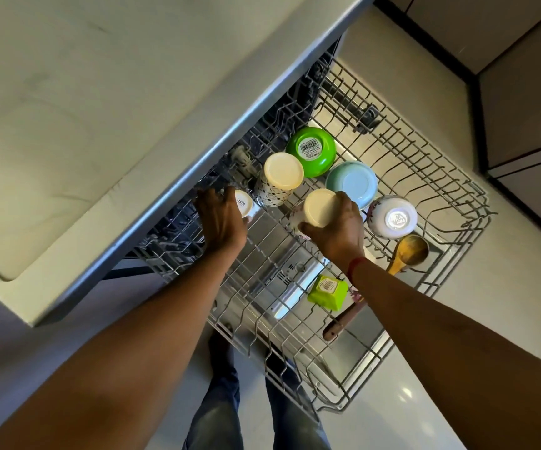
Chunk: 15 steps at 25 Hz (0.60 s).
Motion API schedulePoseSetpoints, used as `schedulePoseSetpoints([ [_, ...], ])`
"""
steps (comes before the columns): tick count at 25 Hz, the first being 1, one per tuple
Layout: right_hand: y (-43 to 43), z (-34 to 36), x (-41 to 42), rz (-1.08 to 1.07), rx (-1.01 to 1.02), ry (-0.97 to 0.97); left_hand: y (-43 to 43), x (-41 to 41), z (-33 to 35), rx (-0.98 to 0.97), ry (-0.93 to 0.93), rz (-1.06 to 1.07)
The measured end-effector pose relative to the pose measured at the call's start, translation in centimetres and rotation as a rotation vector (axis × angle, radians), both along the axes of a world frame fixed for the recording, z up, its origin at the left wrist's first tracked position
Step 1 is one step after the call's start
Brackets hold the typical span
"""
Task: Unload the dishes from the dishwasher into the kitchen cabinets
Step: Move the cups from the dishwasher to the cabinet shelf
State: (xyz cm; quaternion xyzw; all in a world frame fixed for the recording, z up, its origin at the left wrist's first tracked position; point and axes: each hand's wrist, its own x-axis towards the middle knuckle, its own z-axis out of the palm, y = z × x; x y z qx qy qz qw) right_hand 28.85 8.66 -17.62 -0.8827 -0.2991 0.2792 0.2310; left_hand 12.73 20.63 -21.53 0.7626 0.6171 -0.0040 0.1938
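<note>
Both arms reach down into the pulled-out dishwasher rack [441,167]. The right hand [337,230] curls its fingers [350,204] round an upturned cream-based cup [319,207]. The left hand [222,219] lies against a small white cup [242,205] under the tabletop [100,92] edge; whether it grasps the cup cannot be told. A dotted cup [278,178], a green bowl [310,151] and a pale blue bowl [352,183] crowd just behind. Bare wire lies nearer the person.
</note>
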Motion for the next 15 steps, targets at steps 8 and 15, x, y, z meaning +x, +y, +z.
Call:
schedulePoseSetpoints([
  [8,-3.8,2.2,-2.1,-0.236,0.223,0.056,-3.8,-1.7,3.4,0.018,-0.452,0.089],
  [15,-6.3,6.7,-6.9,-0.434,0.413,0.258,-8.1,-5.7,8.3,0.037,-0.709,0.126],
])
